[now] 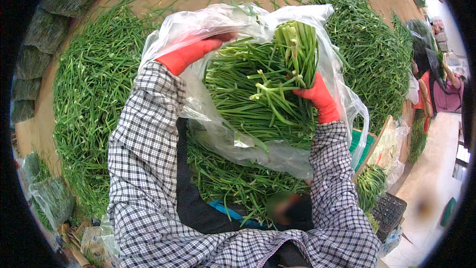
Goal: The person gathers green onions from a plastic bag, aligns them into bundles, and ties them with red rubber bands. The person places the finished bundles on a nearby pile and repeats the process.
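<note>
A large clear plastic bag (223,130) lies before me with its mouth spread wide. Inside it, long green leafy-vegetable stalks (253,108) are packed side by side. My right hand (319,98), in a red glove, grips a bundle of green stalks (295,44) at the bag's right side, pale cut ends toward the far side. A few loose stalks (269,89) stick out to the left near that hand. My left hand (189,54), also red-gloved, is at the bag's far left rim with plastic draped over it. Its fingers are partly hidden, so their grip is unclear.
Heaps of loose green stalks lie left (96,82) and right (364,44) on the brown floor. Wrapped bales (48,29) line the far left. At right are a wooden board (379,141), a black plastic crate (388,210) and a person in pink (448,93).
</note>
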`<state>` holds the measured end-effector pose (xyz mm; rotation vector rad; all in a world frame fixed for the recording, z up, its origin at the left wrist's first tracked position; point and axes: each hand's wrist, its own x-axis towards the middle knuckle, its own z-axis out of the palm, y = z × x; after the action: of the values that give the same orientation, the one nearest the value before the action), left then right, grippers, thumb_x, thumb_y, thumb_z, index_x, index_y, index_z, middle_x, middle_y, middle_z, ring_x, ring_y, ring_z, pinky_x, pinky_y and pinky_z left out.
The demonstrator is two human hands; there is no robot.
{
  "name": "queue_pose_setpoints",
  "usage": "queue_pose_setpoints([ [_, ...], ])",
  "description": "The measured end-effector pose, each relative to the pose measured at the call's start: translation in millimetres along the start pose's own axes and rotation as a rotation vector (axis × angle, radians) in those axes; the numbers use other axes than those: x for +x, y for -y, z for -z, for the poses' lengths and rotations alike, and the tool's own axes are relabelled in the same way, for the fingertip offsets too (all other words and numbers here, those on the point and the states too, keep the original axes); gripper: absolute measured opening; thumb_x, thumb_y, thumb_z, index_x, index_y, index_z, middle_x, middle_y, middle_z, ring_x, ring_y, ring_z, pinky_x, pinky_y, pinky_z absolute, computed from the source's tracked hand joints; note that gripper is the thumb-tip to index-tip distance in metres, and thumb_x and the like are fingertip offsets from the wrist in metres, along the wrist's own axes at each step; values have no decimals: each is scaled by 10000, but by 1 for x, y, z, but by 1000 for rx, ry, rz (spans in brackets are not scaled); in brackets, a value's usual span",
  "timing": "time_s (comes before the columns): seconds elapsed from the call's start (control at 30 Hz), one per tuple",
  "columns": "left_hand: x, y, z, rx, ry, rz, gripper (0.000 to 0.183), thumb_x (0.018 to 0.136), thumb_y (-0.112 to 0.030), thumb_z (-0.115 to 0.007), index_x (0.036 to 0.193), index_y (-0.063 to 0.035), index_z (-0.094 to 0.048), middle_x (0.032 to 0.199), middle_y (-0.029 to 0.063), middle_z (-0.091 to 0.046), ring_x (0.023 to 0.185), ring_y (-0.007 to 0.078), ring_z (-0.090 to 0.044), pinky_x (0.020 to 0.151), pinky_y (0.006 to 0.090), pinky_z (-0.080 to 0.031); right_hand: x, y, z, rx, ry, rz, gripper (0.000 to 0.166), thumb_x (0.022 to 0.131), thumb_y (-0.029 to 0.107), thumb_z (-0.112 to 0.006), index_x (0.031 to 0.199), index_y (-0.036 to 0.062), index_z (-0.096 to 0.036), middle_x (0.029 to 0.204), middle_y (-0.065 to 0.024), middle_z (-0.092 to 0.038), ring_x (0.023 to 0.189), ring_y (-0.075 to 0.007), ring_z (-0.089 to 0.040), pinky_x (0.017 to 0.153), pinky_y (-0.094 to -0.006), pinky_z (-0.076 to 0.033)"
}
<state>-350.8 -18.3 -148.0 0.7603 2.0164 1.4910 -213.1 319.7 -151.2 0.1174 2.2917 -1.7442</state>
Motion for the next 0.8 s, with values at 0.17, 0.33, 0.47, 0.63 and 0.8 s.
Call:
queue_pose_setpoints([
  [0.17, -20, 4, -27, 746, 455, 280, 614, 749, -398, -676, 1214, -18, -549, 1129, 197, -610, 1040, 327, -591, 900, 390, -463, 8, -2, -7, -53, -7, 38, 548, 654, 83, -740, 1169, 31, -560, 1073, -32, -638, 980, -149, -576, 902, -309, -441],
  [0.33, -15, -41, -51, 775, 593, 296, 752, 661, -628, -674, 1096, -21, -591, 1010, 183, -650, 901, 386, -618, 800, 435, -487, 15, 5, -7, 95, 21, -58, 750, 628, 115, -817, 1279, 10, -461, 1209, -61, -579, 1088, -168, -540, 964, -332, -413],
  [0.47, -16, -1, -102, 145, 45, -284, 757, 730, -364, -756, 1303, -26, -394, 1220, 171, -554, 1140, 269, -534, 976, 391, -426, 8, 10, -23, 140, 58, -4, 795, 627, 160, -830, 1304, 15, -439, 1238, -63, -556, 1119, -174, -526, 991, -342, -403],
  [0.63, -4, -20, -144, -714, -202, -105, 1036, 633, -351, -841, 1399, -19, -228, 1316, 125, -472, 1238, 238, -435, 1064, 361, -333, -1, 1, -37, -198, -11, 88, 817, 637, 135, -813, 1327, 13, -393, 1214, -77, -565, 1107, -162, -526, 971, -327, -412],
  [0.8, 9, -13, -120, -334, 8, -142, 744, 623, -215, -862, 1243, -45, -489, 1234, 79, -548, 1107, 174, -528, 955, 339, -439, -10, 9, -43, -212, 54, 6, 738, 634, 181, -798, 1278, 33, -467, 1196, -131, -574, 1113, -239, -540, 944, -356, -425],
])
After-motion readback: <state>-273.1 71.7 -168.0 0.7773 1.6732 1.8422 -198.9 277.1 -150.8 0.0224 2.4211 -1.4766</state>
